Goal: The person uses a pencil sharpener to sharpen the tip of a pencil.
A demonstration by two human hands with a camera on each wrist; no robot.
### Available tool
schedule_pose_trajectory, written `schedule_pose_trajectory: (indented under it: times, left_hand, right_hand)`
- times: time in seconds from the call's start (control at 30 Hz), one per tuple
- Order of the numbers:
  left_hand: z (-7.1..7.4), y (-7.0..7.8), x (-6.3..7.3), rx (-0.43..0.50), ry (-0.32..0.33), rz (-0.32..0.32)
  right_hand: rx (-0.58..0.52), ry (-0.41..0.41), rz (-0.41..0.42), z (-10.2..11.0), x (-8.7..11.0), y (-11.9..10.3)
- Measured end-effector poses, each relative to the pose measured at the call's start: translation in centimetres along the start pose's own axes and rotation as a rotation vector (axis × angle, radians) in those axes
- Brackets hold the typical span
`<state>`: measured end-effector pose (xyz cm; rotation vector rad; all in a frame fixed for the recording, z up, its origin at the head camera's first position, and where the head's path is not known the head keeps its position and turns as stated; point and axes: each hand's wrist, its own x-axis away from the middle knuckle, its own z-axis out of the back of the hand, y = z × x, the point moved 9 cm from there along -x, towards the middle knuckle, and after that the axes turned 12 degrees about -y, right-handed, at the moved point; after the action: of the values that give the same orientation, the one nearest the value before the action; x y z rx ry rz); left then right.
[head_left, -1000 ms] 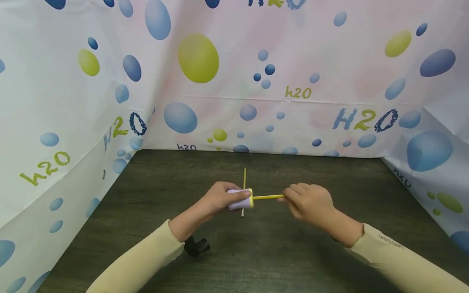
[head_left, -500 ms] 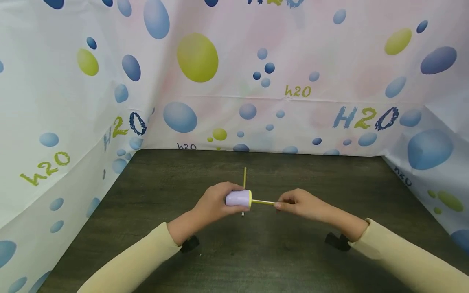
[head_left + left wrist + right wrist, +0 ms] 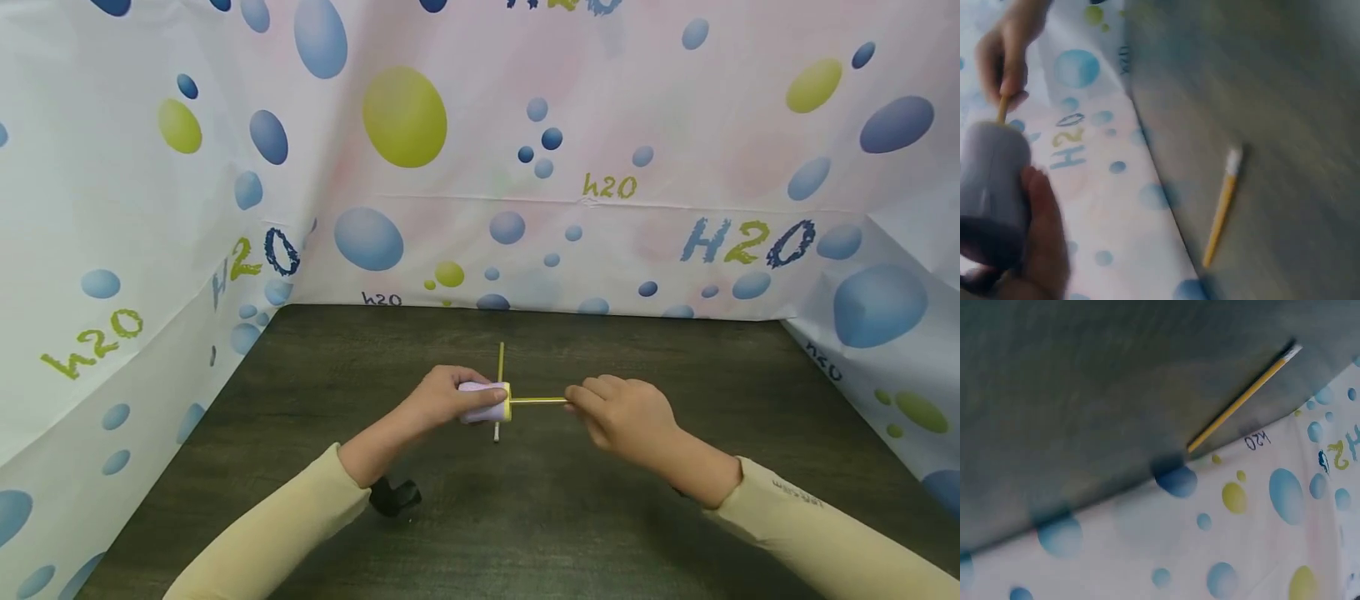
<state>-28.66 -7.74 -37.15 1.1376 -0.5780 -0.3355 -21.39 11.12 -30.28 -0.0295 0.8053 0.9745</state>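
Note:
My left hand (image 3: 442, 397) grips a lavender cylindrical pencil sharpener (image 3: 480, 407) with a yellow rim, held above the table with its yellow end facing right. A thin yellow pencil (image 3: 537, 401) runs level from that end, its tip hidden inside. My right hand (image 3: 626, 417) pinches the pencil's outer end, back of the hand upward. The left wrist view shows the sharpener (image 3: 994, 181) close up, with the right hand (image 3: 1007, 59) on the pencil beyond it. The right wrist view shows neither hand.
A second yellow pencil (image 3: 501, 362) with a whitish end lies on the dark wooden table (image 3: 570, 517), partly hidden behind the sharpener. Its whole length shows in the right wrist view. A bubble-patterned sheet (image 3: 465, 217) rises along the table's back and sides.
Both hands rolled over and then back, the right from knuckles up to thumb side and up again. The pencil stays in the sharpener; both have risen slightly since half a second ago.

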Motion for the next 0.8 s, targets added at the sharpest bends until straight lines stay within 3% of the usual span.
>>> schedule_pose_trajectory:
  times: [0.07,0.13,0.27,0.3,0.33,0.37,0.4,0.47,0.57,0.63,0.7,0.8]
  left_hand:
    - [0.2,1.0,0.3,-0.157,0.096,-0.107]
    - [-0.3,2.6,1.0,-0.383,0.157,-0.281]
    - [-2.6,5.9,3.8,-0.900,0.293,-0.753]
    - [-3.0,6.3,4.4,-0.990,0.326,-0.839]
    - [-3.3,6.4,4.7,-1.042,0.344,-0.884]
    - [-3.4,6.4,4.6,-1.043,0.332,-0.881]
    - [-3.2,6.2,4.2,-1.009,0.304,-0.832]
    - [-2.2,5.3,2.8,-0.851,0.225,-0.646]
    - [-0.4,2.8,0.8,-0.507,0.138,-0.281]
    - [0.0,1.1,0.0,-0.288,0.069,-0.109]
    - [-0.1,0.0,-0.4,-0.104,-0.010,0.000]
    - [-0.7,-0.6,-0.6,0.057,-0.101,0.066]
  right_hand:
    - [-0.103,-0.105,-0.082,-0.7,0.1,0.7]
    - [-0.324,-0.292,-0.177,-2.2,0.5,1.6]
    - [-1.071,-0.722,-0.417,-6.2,2.3,2.2]
    - [-1.224,-0.808,-0.494,-7.0,3.0,2.2]
    - [-1.325,-0.871,-0.537,-7.4,3.4,2.1]
    - [-1.367,-0.902,-0.551,-7.7,3.6,2.0]
    - [-1.349,-0.911,-0.541,-7.7,3.6,2.0]
    - [-1.160,-0.848,-0.466,-7.0,3.0,2.4]
    - [-0.622,-0.572,-0.254,-4.4,1.2,2.6]
    - [-0.291,-0.348,-0.139,-2.4,0.3,2.1]
    - [-0.052,-0.143,-0.035,-1.0,0.0,1.2]
    - [0.099,0.020,0.059,-0.1,0.2,0.2]
